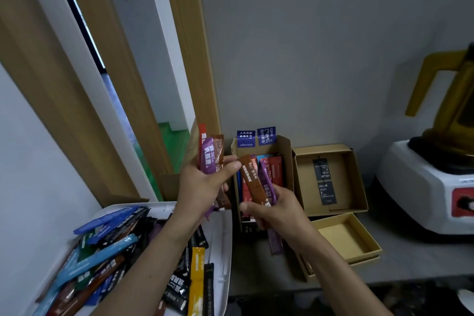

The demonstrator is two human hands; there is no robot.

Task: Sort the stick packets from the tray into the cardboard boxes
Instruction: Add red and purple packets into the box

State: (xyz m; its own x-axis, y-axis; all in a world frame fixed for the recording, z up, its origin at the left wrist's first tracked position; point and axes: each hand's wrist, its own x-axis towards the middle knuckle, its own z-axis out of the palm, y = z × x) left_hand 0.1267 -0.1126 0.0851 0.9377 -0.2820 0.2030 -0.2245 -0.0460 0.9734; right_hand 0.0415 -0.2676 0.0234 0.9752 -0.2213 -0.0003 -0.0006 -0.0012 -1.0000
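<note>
My left hand (202, 187) grips a bunch of stick packets (209, 155), purple, brown and red, held upright above the tray's far corner. My right hand (272, 209) holds a brown packet (252, 179) and a purple packet (268, 185), tilted over the narrow cardboard box (286, 151). That box has red, blue and pink packets standing in it. The white tray (223, 246) at lower left is piled with several blue, black, brown and yellow packets (107, 246).
An open cardboard box (356, 182) with two dark cards lies to the right, and a shallow empty box (359, 236) in front of it. A white blender base (420, 187) with a yellow jug stands at far right. Wooden window frames rise at left.
</note>
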